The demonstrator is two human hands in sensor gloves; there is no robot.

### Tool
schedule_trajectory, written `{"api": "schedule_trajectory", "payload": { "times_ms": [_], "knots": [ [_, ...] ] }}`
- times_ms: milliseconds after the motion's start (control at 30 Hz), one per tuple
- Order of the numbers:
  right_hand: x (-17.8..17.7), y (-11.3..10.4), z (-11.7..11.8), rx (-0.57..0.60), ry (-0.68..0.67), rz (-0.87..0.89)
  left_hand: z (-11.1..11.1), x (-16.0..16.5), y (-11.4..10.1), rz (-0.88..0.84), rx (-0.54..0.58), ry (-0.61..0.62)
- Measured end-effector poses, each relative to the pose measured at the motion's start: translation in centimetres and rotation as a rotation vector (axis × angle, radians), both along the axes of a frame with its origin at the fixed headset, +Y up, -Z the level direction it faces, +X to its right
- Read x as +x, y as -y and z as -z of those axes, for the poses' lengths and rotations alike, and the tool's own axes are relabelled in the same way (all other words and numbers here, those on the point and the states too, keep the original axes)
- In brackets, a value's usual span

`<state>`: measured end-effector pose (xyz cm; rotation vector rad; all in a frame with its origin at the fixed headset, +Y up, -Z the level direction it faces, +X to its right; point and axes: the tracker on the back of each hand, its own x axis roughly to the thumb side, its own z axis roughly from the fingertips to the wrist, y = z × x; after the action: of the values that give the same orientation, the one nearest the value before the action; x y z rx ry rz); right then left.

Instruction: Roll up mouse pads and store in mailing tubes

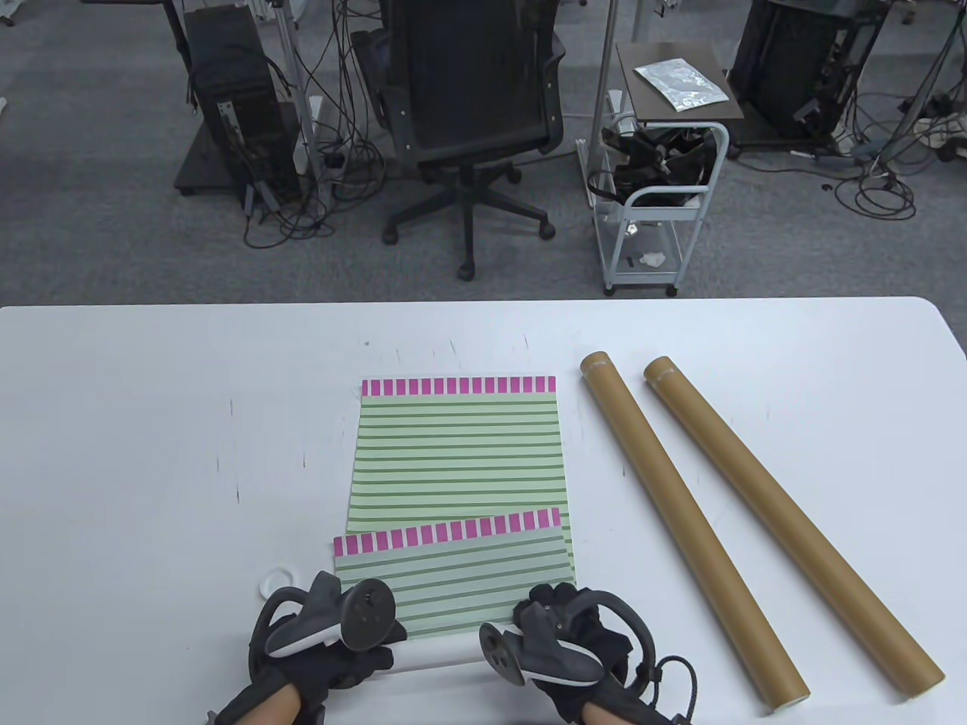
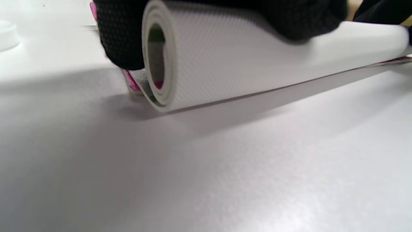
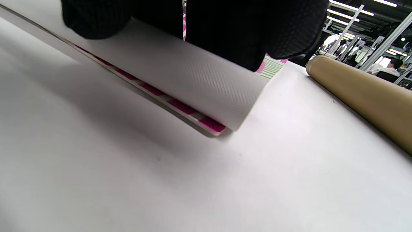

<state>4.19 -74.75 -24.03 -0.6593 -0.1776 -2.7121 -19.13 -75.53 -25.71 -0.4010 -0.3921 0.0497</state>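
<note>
Left hand [image 1: 325, 642] and right hand [image 1: 563, 642] (gloved) curl fingers [image 2: 120, 35] downward.

On the table [image 1: 151, 423], two mouse pads lay stacked near the middle. The lower mouse pad [image 1: 461, 453] reached farther toward the back edge; the upper mouse pad [image 1: 453, 581] lay over its near part, its near end curled into a roll [image 2: 244, 64]. The left hand [image 1: 325, 642] rested on the roll's left end, the right hand [image 1: 559, 642] on its right end. Right of the pads lay two mailing tubes side by side, apart, the nearer tube [image 1: 680, 521] between the pads and the farther tube [image 1: 786, 513]. A small cap [image 1: 278, 581] sat just left of the upper pad, behind the left hand.
</note>
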Motion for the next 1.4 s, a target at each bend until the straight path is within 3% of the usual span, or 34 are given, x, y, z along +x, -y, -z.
{"api": "schedule_trajectory", "payload": {
  "times_ms": [133, 233, 333, 467, 533, 700, 833, 1267, 1400],
  "knots": [
    [-0.2, 0.5, 0.0, 0.005, 0.002, -0.024, -0.3, 0.0, 0.0, 0.033, 0.055, -0.016],
    [-0.3, 0.8, 0.0, 0.024, -0.001, -0.043, -1.1, 0.6, -0.7, 0.115, 0.217, 0.0],
    [-0.2, 0.8, 0.0, 0.024, 0.002, -0.039, -2.0, 1.6, -1.1, 0.144, 0.297, 0.063],
    [0.1, 0.7, 0.2, 0.024, 0.008, -0.007, -2.1, 2.0, -0.6, 0.168, 0.235, 0.091],
    [0.2, 0.7, 0.2, 0.018, 0.016, 0.015, -1.9, 1.9, -0.2, 0.231, 0.26, 0.098],
    [0.5, 0.6, -0.4, 0.02, 0.02, 0.022, -1.2, 1.0, -0.4, 0.132, 0.214, 0.022],
    [0.3, 1.0, -0.1, 0.084, 0.006, -0.111, -1.0, 0.9, -0.3, 0.15, 0.22, 0.026],
    [0.5, 0.3, 0.0, 0.007, -0.027, -0.024, -0.4, 0.4, -0.7, 0.129, 0.168, -0.003],
    [0.0, 0.6, -0.3, 0.047, -0.048, -0.077, -0.6, 0.3, -0.8, 0.15, 0.193, 0.006]
  ]
}}
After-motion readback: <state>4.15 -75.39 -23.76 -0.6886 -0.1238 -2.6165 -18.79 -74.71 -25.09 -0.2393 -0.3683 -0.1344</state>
